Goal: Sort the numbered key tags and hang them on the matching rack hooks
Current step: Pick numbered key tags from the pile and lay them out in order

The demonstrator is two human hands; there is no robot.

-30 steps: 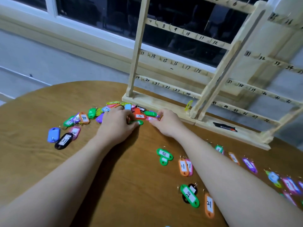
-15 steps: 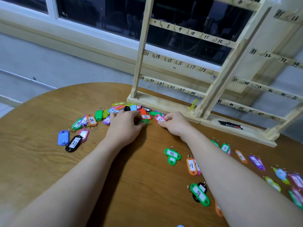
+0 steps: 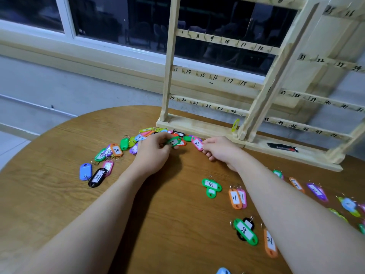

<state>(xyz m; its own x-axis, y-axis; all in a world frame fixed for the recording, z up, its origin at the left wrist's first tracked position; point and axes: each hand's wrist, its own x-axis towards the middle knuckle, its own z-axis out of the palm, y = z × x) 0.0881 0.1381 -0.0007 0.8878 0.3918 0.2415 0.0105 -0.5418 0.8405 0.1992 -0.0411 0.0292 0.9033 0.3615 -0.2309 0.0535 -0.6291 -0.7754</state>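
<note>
Sorting ongoing: left hand [image 3: 153,153] pinches green tag [image 3: 173,141], right hand [image 3: 221,150] pinches pink tag [image 3: 197,143]; rack [image 3: 262,99] holds one yellow tag [image 3: 235,125].

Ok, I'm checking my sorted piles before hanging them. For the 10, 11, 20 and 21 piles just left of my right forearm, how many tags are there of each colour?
green tags: 3
orange tags: 2
pink tag: 1
black tag: 1
Total: 7

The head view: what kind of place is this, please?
Probably an indoor room at night, set up as a work spot. A round wooden table stands by a dark window, carrying a wooden rack with numbered hooks and scattered key tags.
</note>
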